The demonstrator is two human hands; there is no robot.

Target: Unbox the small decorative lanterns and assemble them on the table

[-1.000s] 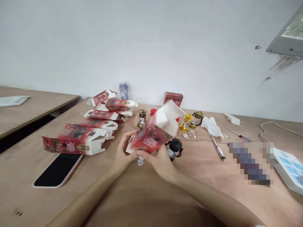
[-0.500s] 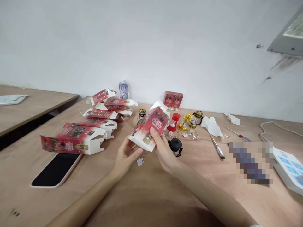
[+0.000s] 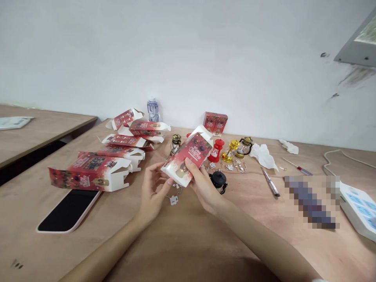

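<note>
The right hand (image 3: 202, 184) grips one red box (image 3: 189, 158), tilted above the table (image 3: 179, 243); the left hand (image 3: 154, 190) curls beside its lower end, its grip unclear. Beyond stand two upright boxes (image 3: 221, 124), one gold lantern (image 3: 230, 151) and two bronze lanterns (image 3: 246, 148). Tabletop stretches between the forearms (image 3: 255, 235), its left edge facing a second table (image 3: 44, 127) across a gap.

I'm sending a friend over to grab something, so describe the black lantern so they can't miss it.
On the wooden table, find the right hand holding a red box. Just to that hand's right sits the black lantern. It is closer to the person than the other lanterns, and its top is plain black rather than red or gold.
</note>
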